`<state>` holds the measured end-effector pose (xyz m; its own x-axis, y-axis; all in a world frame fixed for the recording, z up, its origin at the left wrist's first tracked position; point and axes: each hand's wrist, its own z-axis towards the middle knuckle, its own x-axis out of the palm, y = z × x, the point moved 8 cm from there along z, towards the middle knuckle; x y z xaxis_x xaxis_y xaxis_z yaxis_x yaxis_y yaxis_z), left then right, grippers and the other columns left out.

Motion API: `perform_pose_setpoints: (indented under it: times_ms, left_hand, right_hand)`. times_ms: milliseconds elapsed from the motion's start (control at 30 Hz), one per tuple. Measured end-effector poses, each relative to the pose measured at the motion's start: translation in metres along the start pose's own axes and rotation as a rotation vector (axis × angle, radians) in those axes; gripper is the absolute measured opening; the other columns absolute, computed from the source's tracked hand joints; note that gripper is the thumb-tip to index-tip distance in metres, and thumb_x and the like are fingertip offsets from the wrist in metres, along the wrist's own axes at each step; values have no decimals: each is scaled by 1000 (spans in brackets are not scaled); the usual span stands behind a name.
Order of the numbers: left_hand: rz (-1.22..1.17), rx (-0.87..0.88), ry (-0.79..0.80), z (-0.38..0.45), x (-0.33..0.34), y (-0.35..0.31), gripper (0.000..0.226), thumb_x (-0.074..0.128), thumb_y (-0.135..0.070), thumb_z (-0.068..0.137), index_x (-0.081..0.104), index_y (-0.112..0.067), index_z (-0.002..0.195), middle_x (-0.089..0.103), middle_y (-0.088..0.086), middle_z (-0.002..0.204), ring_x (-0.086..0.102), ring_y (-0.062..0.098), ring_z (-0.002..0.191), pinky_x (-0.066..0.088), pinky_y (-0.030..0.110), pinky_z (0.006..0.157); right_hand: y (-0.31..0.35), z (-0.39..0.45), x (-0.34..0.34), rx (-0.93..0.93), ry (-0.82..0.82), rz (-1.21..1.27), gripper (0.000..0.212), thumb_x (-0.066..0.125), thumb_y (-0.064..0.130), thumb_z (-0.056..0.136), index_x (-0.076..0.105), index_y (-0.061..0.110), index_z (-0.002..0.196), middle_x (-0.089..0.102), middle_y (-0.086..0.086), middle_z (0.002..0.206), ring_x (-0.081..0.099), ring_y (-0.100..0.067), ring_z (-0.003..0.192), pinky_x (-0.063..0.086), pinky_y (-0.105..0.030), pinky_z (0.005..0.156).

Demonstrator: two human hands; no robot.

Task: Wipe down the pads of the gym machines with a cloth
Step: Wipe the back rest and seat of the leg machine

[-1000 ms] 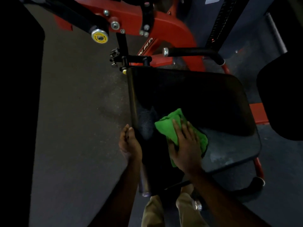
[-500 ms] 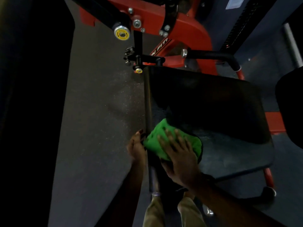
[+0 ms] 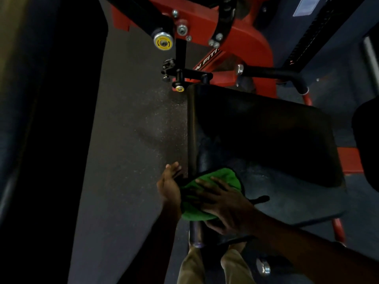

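Observation:
A black seat pad (image 3: 266, 140) of a red gym machine fills the middle of the view. A green cloth (image 3: 223, 178) lies over the pad's near left corner. My right hand (image 3: 223, 203) presses flat on the cloth with its fingers spread, thumb wrapped under the pad's edge. My left hand (image 3: 169, 181) rests against the left side of the pad beside the cloth, fingers straight. The part of the pad under the cloth is hidden.
The red frame (image 3: 242, 44) with black bars and a yellow-capped knob (image 3: 163, 42) stands at the top. A black handle (image 3: 272, 73) juts out at upper right. Another black pad (image 3: 367, 144) is at the right edge. Grey rubber floor (image 3: 133, 140) lies left. My legs are below.
My right hand has slid the cloth left and toward me, to the pad's near left corner. The left hand stayed at the pad's side. The camera has shifted left.

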<state>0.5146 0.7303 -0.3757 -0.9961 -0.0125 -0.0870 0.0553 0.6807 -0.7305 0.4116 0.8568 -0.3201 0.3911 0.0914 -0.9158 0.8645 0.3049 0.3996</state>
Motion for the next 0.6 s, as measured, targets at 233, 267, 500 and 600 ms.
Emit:
perform_pose_setpoints:
  times_ms: [233, 267, 500, 600]
  left_hand:
    - [30, 48, -2, 5, -3, -1, 36, 42, -32, 109, 71, -12, 116, 75, 3, 103, 69, 22, 93, 51, 34, 78]
    - [28, 50, -5, 5, -3, -2, 35, 42, -31, 109, 72, -12, 115, 75, 4, 102, 70, 20, 91, 52, 33, 77]
    - [13, 208, -3, 8, 19, -23, 29, 49, -18, 107, 76, -18, 98, 77, -8, 85, 70, 8, 83, 56, 25, 73]
    - [88, 287, -4, 7, 29, -33, 32, 50, -42, 103, 75, -22, 112, 76, -6, 100, 70, 12, 95, 55, 37, 87]
  right_hand:
    - [-100, 66, -44, 578, -247, 81, 68, 57, 48, 85, 53, 30, 150, 43, 4, 162, 28, -26, 155, 27, -55, 122]
    - [-89, 68, -38, 561, -240, 94, 68, 57, 48, 84, 53, 30, 150, 43, 4, 162, 26, -26, 156, 23, -54, 124]
    - [-93, 73, -31, 72, -1, -52, 70, 56, 52, 82, 54, 29, 148, 52, -1, 154, 36, -27, 151, 25, -52, 124]
    - [-109, 85, -46, 445, -187, 95, 66, 59, 48, 82, 59, 28, 145, 52, 2, 155, 33, -25, 153, 32, -57, 118]
